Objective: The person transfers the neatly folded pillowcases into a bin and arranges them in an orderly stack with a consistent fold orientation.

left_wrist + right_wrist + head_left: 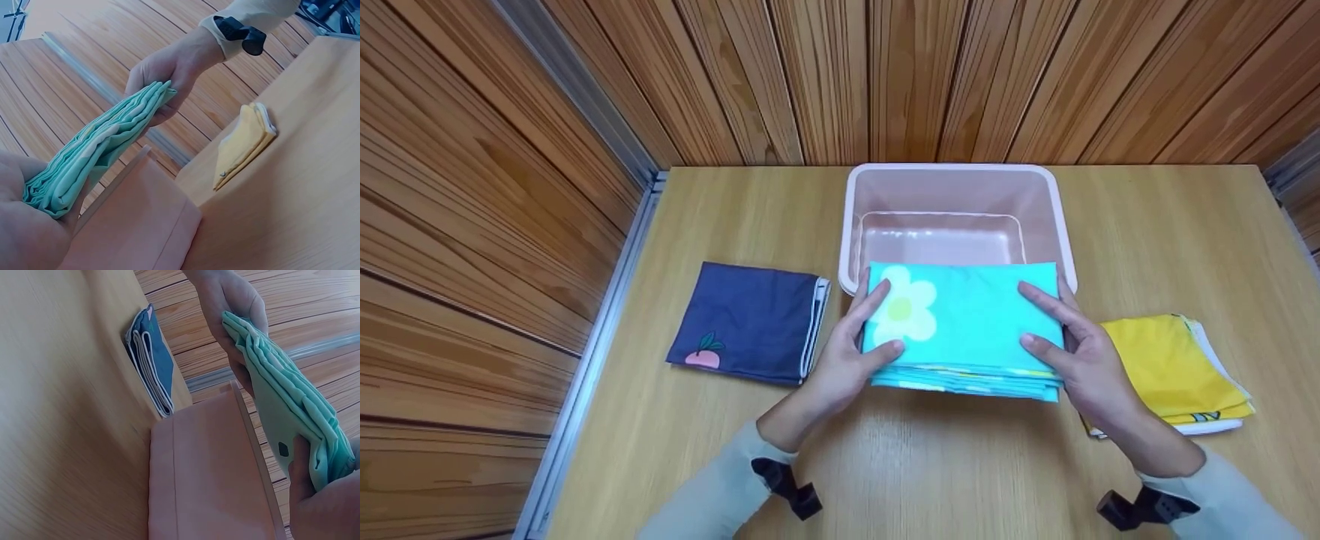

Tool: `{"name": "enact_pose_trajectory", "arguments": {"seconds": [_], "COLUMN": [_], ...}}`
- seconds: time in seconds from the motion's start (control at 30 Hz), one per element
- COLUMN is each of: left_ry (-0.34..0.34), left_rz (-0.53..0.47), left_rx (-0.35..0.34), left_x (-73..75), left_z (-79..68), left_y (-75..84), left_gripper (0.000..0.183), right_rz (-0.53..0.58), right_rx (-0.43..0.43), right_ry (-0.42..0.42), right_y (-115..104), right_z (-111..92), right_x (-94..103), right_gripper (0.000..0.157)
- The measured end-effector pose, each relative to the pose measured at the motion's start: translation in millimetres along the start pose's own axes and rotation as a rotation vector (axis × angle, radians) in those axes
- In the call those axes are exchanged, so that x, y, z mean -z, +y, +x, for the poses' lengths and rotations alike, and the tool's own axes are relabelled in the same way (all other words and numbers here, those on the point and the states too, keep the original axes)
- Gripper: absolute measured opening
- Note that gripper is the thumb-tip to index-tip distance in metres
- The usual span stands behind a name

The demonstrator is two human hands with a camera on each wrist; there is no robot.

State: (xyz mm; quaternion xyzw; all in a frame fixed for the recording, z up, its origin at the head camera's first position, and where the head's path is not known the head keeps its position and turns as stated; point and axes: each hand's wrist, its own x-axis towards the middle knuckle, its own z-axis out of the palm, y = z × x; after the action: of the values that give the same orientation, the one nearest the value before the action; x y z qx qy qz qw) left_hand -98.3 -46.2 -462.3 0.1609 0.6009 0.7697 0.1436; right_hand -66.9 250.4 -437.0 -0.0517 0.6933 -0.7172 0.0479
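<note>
A folded turquoise cloth (975, 315) with a pale flower print is held up in both hands, in several stacked layers. My left hand (847, 352) grips its left edge, thumb on top and fingers beneath. At the opposite edge my right hand (1084, 352) holds it the same way. Both wrist views show the layered folds of the cloth (101, 146) between the two hands, raised off the table. In the head view the cloth overlaps the near rim of a pale pink plastic bin (952, 187), whose visible inside holds nothing.
On the table left of the bin lies a folded navy cloth (757, 322) with a fruit print. A folded yellow cloth (1177, 367) with a white underside lies to the right. Wood-plank walls (832, 82) rise behind the table (945, 465) and at its left.
</note>
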Motion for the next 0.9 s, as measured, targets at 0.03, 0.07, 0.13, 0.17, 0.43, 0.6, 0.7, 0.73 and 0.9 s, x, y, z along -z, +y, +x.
{"name": "enact_pose_trajectory", "arguments": {"seconds": [0.03, 0.07, 0.13, 0.17, 0.43, 0.6, 0.7, 0.73, 0.9], "left_ry": [0.001, 0.001, 0.000, -0.001, 0.005, 0.002, 0.006, 0.007, 0.008], "left_rz": [-0.006, -0.010, -0.017, -0.020, -0.048, -0.038, -0.027, -0.024, -0.029], "left_rx": [0.003, 0.003, 0.003, 0.004, 0.010, 0.002, 0.004, 0.003, 0.001], "left_x": [0.2, 0.5, 0.5, 0.6, 0.1, 0.7, 1.8, 2.3, 3.9], "left_z": [1.1, 2.4, 4.6, 5.7, 11.7, 16.5, 19.5, 20.6, 26.0], "left_y": [-0.1, -0.3, 0.1, 0.1, 0.3, 1.9, 4.2, 5.0, 7.3], "left_gripper": [0.076, 0.075, 0.075, 0.074, 0.075, 0.075, 0.074, 0.074, 0.073], "right_rz": [0.005, 0.008, 0.014, 0.015, 0.012, -0.004, -0.012, -0.014, -0.018], "right_rx": [-0.005, -0.010, -0.021, -0.025, -0.020, -0.028, -0.033, -0.034, -0.056], "right_ry": [-0.002, -0.002, -0.003, -0.003, 0.000, -0.011, -0.017, -0.020, -0.022], "right_y": [0, 0, -1, -1, -3, -5, -7, -7, -10], "right_z": [1, 1, 3, 3, 9, 13, 16, 18, 23], "right_x": [0.5, 1.1, 2.3, 2.8, 4.2, 6.9, 8.4, 9.0, 10.5], "right_gripper": [0.056, 0.056, 0.056, 0.056, 0.057, 0.056, 0.056, 0.056, 0.057]}}
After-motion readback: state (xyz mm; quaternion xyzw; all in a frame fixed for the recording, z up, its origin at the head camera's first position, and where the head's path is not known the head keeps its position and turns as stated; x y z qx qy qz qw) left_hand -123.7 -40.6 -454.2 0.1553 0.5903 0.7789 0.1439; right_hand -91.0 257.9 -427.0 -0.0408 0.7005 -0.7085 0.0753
